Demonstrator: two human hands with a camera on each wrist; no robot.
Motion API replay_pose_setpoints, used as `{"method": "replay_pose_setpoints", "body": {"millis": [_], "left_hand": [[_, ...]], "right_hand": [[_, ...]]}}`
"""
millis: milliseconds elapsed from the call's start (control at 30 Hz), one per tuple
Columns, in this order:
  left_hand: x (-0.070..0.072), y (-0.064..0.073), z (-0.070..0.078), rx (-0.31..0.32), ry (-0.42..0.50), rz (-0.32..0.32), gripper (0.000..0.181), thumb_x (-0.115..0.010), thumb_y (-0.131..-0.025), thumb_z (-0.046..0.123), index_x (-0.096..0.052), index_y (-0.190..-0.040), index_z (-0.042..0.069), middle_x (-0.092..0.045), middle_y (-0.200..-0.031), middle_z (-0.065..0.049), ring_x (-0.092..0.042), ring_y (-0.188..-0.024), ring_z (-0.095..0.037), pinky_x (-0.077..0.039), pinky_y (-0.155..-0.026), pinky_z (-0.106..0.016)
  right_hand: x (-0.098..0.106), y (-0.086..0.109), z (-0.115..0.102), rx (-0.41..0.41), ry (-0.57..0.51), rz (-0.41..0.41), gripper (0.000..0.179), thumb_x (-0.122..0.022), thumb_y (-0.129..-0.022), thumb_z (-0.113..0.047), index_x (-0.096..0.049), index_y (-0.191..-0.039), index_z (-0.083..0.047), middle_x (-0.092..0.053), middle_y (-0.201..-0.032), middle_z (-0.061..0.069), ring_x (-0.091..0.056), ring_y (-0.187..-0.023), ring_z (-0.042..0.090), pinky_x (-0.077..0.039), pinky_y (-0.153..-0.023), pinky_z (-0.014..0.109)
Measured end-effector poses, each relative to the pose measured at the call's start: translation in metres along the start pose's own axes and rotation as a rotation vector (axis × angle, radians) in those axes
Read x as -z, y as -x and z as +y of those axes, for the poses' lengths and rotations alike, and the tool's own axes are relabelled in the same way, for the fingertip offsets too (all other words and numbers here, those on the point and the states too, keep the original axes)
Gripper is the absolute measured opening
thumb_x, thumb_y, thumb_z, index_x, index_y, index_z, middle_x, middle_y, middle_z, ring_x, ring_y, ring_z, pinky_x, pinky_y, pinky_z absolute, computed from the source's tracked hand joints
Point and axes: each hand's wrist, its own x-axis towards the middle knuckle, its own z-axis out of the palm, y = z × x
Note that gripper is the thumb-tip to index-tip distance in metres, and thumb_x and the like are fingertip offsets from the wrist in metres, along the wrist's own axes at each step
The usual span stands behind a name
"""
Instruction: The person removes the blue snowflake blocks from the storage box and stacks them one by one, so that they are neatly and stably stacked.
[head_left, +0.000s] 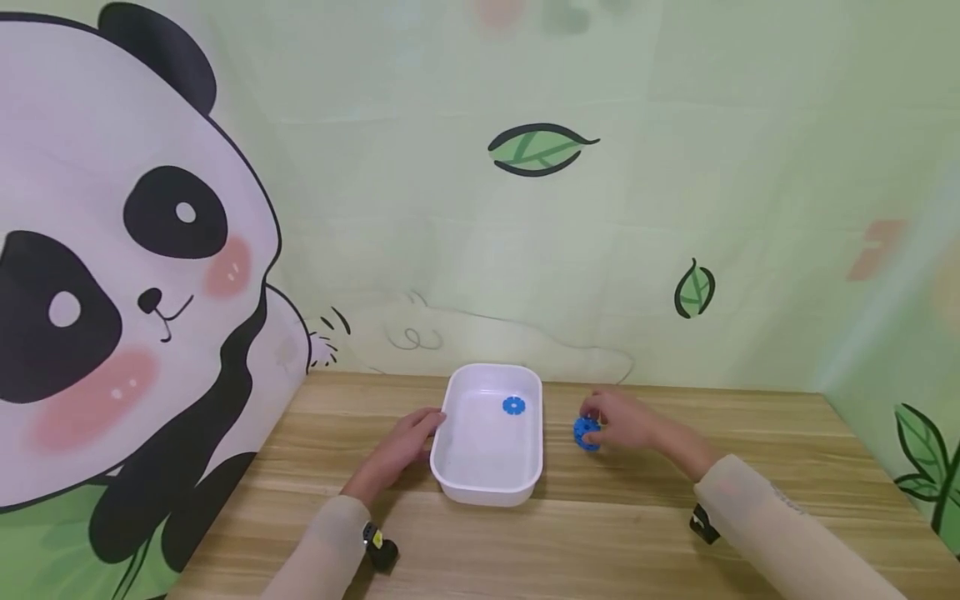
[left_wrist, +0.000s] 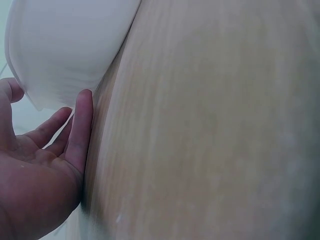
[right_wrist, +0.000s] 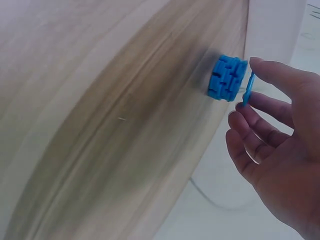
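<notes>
A white plastic tub (head_left: 487, 492) stands on the wooden table, with one flat blue notched disc (head_left: 513, 406) lying inside toward its far right corner. My left hand (head_left: 405, 440) is at the tub's left side. In the left wrist view its thumb is at the rim and its other fingers extend loosely by the wall. To the right of the tub, my right hand (head_left: 626, 421) pinches a single blue notched disc (right_wrist: 248, 90) on edge between thumb and fingers. Just beside that disc, a short stack of blue notched discs (right_wrist: 226, 80) stands on the table.
The wooden table (head_left: 585, 542) runs back to a pale green cloth backdrop (head_left: 420, 208) printed with leaves and a large panda at the left. Both wrists carry small black devices below the sleeves.
</notes>
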Motion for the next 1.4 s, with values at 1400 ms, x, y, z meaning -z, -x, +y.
{"method": "replay_pose_setpoints", "body": {"millis": [1400], "left_hand": [[0.0016, -0.0019, -0.0011, 0.018, -0.027, -0.007, 0.062, -0.052, -0.109, 0.052, -0.056, -0.15, 0.006, -0.058, -0.149, -0.017, -0.059, -0.133, -0.032, -0.055, -0.106, -0.049]], "right_hand": [[-0.006, -0.0037, 0.0056, 0.048, 0.074, -0.138, 0.04, -0.086, -0.088, -0.009, -0.069, -0.124, -0.009, -0.059, -0.107, 0.004, -0.057, -0.098, 0.022, -0.056, -0.093, 0.048]]}}
